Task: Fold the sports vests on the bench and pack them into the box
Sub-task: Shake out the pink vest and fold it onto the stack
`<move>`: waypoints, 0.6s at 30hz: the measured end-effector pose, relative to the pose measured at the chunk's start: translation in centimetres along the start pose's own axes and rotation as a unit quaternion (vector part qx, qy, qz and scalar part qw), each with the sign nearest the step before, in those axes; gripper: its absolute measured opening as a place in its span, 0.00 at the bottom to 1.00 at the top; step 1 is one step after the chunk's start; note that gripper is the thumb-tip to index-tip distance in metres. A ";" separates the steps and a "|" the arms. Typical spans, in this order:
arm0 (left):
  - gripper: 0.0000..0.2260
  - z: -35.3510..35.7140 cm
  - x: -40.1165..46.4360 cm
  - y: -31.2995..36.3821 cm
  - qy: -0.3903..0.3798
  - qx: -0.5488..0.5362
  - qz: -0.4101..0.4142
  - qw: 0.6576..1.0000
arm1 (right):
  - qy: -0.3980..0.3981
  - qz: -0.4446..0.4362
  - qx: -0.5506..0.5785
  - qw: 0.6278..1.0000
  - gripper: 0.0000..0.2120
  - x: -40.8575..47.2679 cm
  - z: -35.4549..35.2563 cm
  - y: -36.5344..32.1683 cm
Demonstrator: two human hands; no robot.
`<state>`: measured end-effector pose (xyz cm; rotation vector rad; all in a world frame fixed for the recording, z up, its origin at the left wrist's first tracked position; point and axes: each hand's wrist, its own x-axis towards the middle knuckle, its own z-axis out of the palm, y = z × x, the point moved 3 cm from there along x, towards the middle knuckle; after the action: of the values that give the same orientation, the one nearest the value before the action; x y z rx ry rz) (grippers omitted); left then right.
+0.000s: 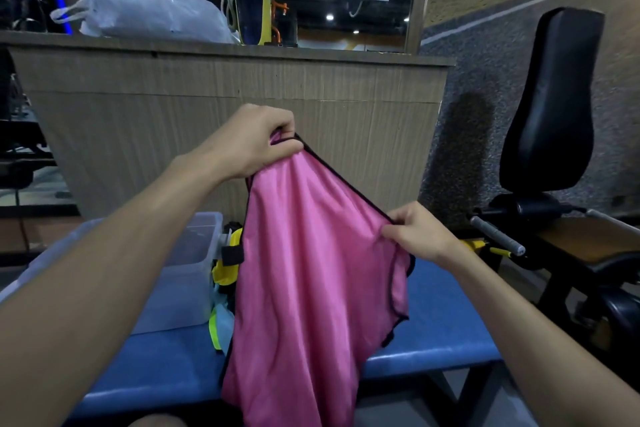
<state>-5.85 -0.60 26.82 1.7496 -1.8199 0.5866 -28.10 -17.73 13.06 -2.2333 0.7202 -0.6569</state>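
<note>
clear box point(194, 270) sits at left on the blue bench point(433, 322), placed for packing. heap of other vests point(225, 291) lies just beside it. left hand point(258, 142) pinches the pink vest point(311, 270) high by its black-trimmed edge; right hand point(419, 232) pinches the same edge lower, so the cloth hangs open above the bench, likely for squaring before the fold.

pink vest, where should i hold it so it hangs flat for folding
Hold the pink vest by its black-trimmed top edge, one grip at each end. The left hand already pinches the high corner; the right hand pinches the same edge lower down. Coming from above, level the two grips and draw them apart, since the cloth now hangs slanted and creased over the bench.
</note>
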 end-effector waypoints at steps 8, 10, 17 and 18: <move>0.10 0.8 -3.0 -3.2 0.040 -0.016 -0.029 0.999 | -0.008 0.004 0.063 0.998 0.13 -0.9 -1.4 5.1; 0.10 1.0 -3.4 -3.1 0.047 -0.025 -0.024 0.998 | 0.015 -0.005 0.067 0.998 0.15 -1.1 -1.1 5.2; 0.11 1.1 -2.7 -1.9 0.031 -0.056 -0.023 0.998 | -0.004 -0.036 0.071 0.997 0.11 -1.4 2.0 4.7; 0.11 1.0 -2.3 -1.5 0.020 -0.056 -0.018 0.998 | -0.016 -0.039 0.083 0.996 0.11 -1.5 2.7 4.6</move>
<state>-4.43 0.40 24.51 1.6815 -1.7552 0.4909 -28.86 -18.34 7.62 -2.1225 0.5448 -0.6911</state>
